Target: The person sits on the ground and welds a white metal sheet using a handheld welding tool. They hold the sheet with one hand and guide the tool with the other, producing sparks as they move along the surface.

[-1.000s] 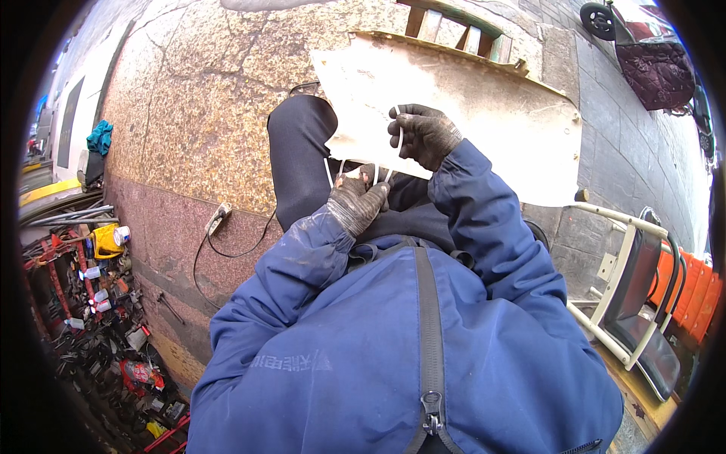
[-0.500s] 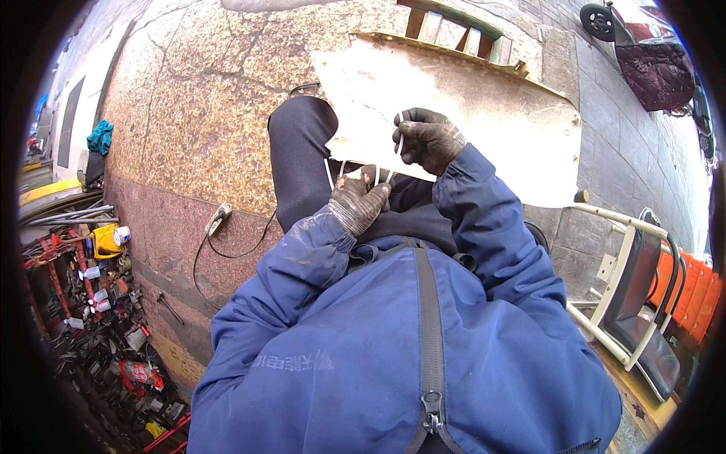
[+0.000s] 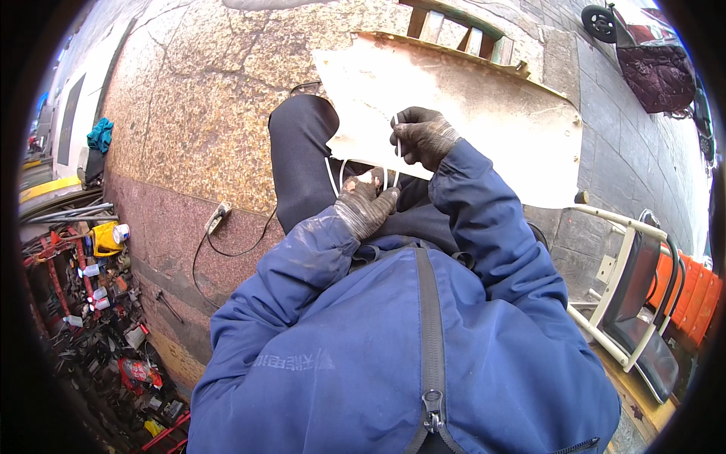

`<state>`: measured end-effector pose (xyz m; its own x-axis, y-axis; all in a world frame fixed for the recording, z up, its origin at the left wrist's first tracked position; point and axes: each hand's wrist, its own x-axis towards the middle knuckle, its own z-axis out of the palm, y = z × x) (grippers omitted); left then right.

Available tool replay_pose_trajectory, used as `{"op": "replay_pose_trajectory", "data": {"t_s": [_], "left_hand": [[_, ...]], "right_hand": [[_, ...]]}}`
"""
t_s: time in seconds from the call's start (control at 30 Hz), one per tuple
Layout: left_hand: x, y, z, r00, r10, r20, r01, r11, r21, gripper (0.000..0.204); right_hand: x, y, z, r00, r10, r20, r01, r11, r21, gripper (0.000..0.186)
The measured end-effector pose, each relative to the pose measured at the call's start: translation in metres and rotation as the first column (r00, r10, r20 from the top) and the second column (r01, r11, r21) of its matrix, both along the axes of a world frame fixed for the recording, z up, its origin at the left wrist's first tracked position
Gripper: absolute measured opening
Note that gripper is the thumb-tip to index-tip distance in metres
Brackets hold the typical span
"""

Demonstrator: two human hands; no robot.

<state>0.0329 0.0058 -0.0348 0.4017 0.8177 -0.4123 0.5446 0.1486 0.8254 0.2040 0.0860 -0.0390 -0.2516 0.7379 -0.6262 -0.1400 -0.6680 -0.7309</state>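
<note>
A dirty white panel (image 3: 491,121) lies across my dark-trousered legs (image 3: 299,163), its top edge bent and rimmed. Several thin white strips, like plastic ties, hang in curves along its lower edge (image 3: 330,174). My right hand (image 3: 420,138), in a grimy dark glove, is closed in a pinch on an upright white strip (image 3: 397,159) over the panel. My left hand (image 3: 365,203), in a worn glove with bare skin showing at the fingers, is curled on the strips just below the panel's edge; its fingertips are partly hidden.
A wooden slatted piece (image 3: 454,30) lies beyond the panel. A power socket with cord (image 3: 219,216) and a heap of tools and parts (image 3: 91,318) are at left. At right are a metal-framed seat (image 3: 635,303), orange plastic (image 3: 681,295) and a wheeled vehicle (image 3: 654,79).
My right hand has shifted slightly up and left with its strip. My left hand's fingers have moved a little, and the strips beside them are bent into rounder curves.
</note>
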Motion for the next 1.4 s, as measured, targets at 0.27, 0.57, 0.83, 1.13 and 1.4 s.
{"op": "replay_pose_trajectory", "data": {"t_s": [0.27,0.57,0.83,1.13,1.4], "left_hand": [[0.003,-0.001,0.001,0.99,-0.072,-0.125,0.089,0.987,0.136,0.024],[0.003,-0.001,-0.004,0.987,-0.101,-0.122,0.118,0.983,0.139,0.028],[0.002,0.0,-0.009,0.983,-0.103,-0.151,0.124,0.982,0.139,0.041],[0.002,0.0,-0.016,0.984,-0.118,-0.136,0.142,0.973,0.182,0.043],[0.002,0.002,-0.017,0.981,-0.132,-0.14,0.148,0.982,0.113,0.047]], "right_hand": [[-0.005,0.003,-0.002,0.989,0.086,0.124,-0.091,0.995,0.033,0.007],[-0.008,0.006,-0.004,0.982,0.101,0.163,-0.112,0.992,0.06,0.009],[-0.012,0.014,-0.004,0.971,0.116,0.21,-0.132,0.989,0.063,0.009],[-0.017,0.023,-0.014,0.957,0.124,0.263,-0.14,0.989,0.043,0.011],[-0.023,0.026,-0.015,0.956,0.107,0.271,-0.124,0.991,0.048,0.007]]}}
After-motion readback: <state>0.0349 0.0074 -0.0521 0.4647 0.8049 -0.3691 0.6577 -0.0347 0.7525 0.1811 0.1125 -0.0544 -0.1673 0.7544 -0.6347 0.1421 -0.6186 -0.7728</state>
